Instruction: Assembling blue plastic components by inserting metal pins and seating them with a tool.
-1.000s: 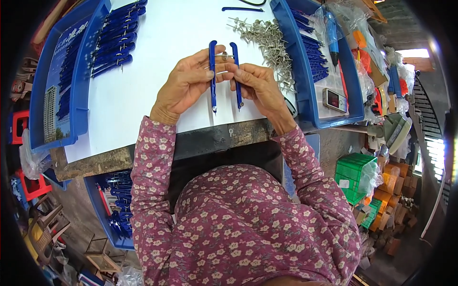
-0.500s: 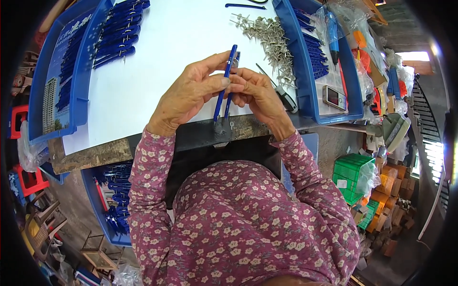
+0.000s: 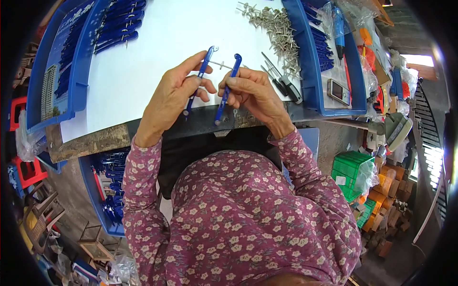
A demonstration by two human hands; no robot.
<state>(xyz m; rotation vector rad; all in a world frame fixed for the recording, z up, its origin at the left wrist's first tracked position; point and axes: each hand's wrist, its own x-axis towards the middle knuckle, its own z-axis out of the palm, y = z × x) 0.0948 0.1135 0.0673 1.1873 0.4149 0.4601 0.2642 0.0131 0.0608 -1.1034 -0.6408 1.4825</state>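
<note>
Just above the table's front edge, my left hand (image 3: 167,100) pinches a long narrow blue plastic piece (image 3: 206,63) between thumb and fingers. My right hand (image 3: 261,93) grips a second blue plastic piece (image 3: 222,106) of similar shape. Both pieces stand tilted, apart from each other. A thin metal pin with a small crosspiece (image 3: 221,65) spans the gap near their upper ends; whether it is fixed to both I cannot tell. A heap of similar metal pins (image 3: 276,28) lies on the white tabletop beyond my right hand.
Screwdrivers (image 3: 286,85) lie right of my right hand. Blue trays stand at the left (image 3: 78,97) and right (image 3: 312,88), holding blue pieces. More blue pieces (image 3: 121,21) lie stacked beside the left tray. A mobile phone (image 3: 338,91) rests in the right tray.
The two blue pieces were close side by side and are now spread apart, with the metal pin showing between them. My left hand has moved left with its piece.
</note>
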